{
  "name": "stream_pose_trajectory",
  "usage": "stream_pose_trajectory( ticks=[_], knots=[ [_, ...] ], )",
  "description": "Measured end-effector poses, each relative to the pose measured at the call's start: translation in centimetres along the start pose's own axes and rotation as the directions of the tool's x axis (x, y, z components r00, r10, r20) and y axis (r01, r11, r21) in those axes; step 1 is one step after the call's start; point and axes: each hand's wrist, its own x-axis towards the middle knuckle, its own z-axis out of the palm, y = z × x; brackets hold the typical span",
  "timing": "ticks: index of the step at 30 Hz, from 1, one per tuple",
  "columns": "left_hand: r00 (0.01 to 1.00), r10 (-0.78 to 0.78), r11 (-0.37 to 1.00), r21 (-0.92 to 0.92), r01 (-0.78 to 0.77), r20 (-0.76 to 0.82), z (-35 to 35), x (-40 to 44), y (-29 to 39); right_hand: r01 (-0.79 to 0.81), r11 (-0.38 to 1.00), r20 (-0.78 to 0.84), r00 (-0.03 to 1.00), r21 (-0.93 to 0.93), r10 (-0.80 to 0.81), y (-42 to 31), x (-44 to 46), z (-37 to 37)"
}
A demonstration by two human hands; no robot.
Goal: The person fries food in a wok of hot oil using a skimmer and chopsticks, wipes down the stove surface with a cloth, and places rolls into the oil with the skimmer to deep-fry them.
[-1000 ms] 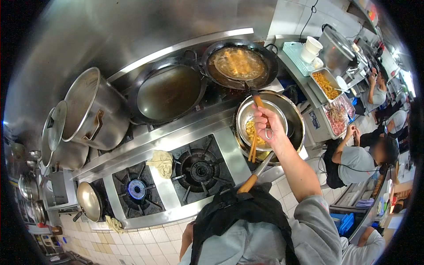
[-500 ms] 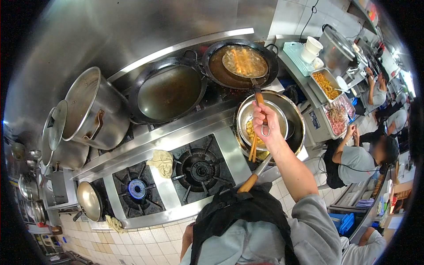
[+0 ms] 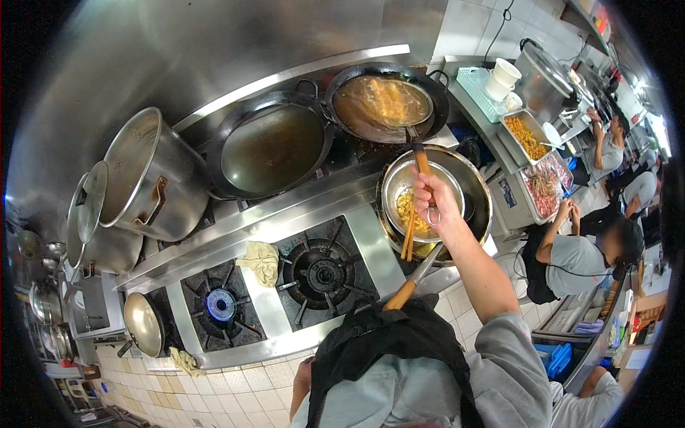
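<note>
My right hand (image 3: 437,201) is wrapped round the wooden handle of a skimmer (image 3: 421,160). The skimmer's round head sits in brown oil inside a black wok (image 3: 440,107). Golden fried food (image 3: 391,98) lies there, blurred under the bubbling surface. Beneath my hand is a metal strainer bowl (image 3: 389,187) with yellowish bits in it, set in a larger basin (image 3: 486,214). Wooden chopsticks (image 3: 409,239) lean in this bowl. Another wooden-handled tool (image 3: 401,294) rests across the basin's near edge. My left hand (image 3: 302,374) hangs low by my side, its fingers mostly hidden.
A second wok (image 3: 271,150) with oil stands to the left, then a tall pot (image 3: 160,182). One front burner (image 3: 220,304) has a blue flame, with a cloth (image 3: 260,264) close by. Food trays (image 3: 526,139) stand at right, where a co-worker (image 3: 581,260) is near.
The skimmer's head has shifted slightly, and the food on it has gone from distinct golden sticks to a blur in the oil. My left hand stays low.
</note>
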Motion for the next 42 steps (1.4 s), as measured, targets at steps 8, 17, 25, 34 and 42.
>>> stream_pose_trajectory(
  ticks=[8, 17, 25, 34, 42],
  knots=[
    [0.998, -0.061, 0.985, -0.162, 0.060, 0.000, 0.5, -0.1, -0.1, -0.045, 0.999, 0.051, 0.998, 0.001, 0.045, -0.3, -1.2, -0.6],
    [0.999, -0.003, 0.999, 0.046, 0.005, -0.036, 1.3, -1.0, 0.3, -0.097, 0.995, 0.013, 0.995, -0.012, 0.097, -1.7, -1.5, -0.5],
    [0.996, 0.014, 0.991, 0.133, -0.002, -0.093, 0.3, -0.4, -0.1, -0.153, 0.988, 0.061, 0.986, -0.014, 0.153, -0.5, -1.4, 0.2],
    [0.996, 0.056, 0.961, 0.275, -0.034, -0.073, -1.3, 0.5, -2.5, -0.053, 0.996, -0.027, 0.998, -0.076, 0.051, 1.2, -1.8, 1.8],
    [0.977, -0.099, 0.978, 0.164, 0.131, -0.188, 2.8, -4.8, 3.3, -0.088, 0.993, -0.036, 0.996, -0.074, 0.085, -0.4, -3.0, 1.0]
  ],
)
